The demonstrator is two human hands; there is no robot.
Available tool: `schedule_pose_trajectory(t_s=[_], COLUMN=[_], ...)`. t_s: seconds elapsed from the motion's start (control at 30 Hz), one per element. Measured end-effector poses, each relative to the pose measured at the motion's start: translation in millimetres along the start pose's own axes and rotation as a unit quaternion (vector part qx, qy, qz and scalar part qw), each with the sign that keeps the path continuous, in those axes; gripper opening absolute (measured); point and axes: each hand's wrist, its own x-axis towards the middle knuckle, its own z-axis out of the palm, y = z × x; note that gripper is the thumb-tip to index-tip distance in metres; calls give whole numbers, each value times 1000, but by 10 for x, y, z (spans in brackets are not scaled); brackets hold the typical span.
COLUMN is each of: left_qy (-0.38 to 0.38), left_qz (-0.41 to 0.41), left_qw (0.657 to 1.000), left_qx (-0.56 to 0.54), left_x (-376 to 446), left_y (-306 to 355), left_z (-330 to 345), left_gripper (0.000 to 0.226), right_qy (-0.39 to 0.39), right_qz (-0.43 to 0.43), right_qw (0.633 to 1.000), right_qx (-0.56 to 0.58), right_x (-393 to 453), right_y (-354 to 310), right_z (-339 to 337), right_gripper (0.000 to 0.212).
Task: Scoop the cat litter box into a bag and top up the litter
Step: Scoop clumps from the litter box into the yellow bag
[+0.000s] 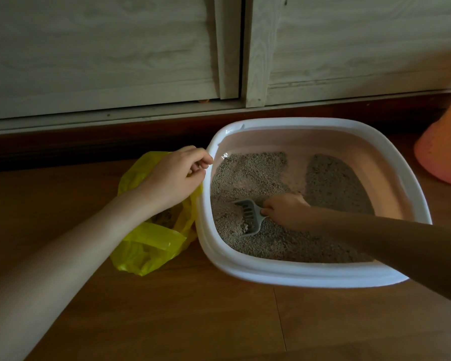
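Observation:
A white-rimmed, pink-walled litter box (292,276) sits on the wooden floor, holding grey litter (333,183) with a bare pink strip down its middle. My right hand (284,209) is inside the box, shut on the handle of a grey slotted scoop (249,217) whose blade lies in the litter. A yellow plastic bag (146,246) stands open against the box's left wall, with some dark clumps inside. My left hand (175,175) hovers over the bag's top edge by the box rim, fingers curled; whether it pinches the bag is hidden.
Pale wood-grain cabinet doors (115,53) and a dark baseboard run along the back, close behind the box. An orange-pink object (443,152) stands at the right edge. Wooden floor (193,321) spreads in front.

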Motion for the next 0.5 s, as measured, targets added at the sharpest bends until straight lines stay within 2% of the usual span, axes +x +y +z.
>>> schedule_pose_trajectory(t_s=[0.2,0.5], left_qy=[0,8], left_qz=[-4,-10], left_qw=[1000,1000], left_qx=[3,5], left_x=[-29,-40], left_y=[-12,22], left_z=[-11,-77], left_gripper=[20,19], right_qy=[-63,-61], right_qz=[-17,-30], right_qw=[985,964], right_qx=[157,258], right_x=[107,-30], right_y=[-57,45], right_z=[130,95], right_gripper=[29,29])
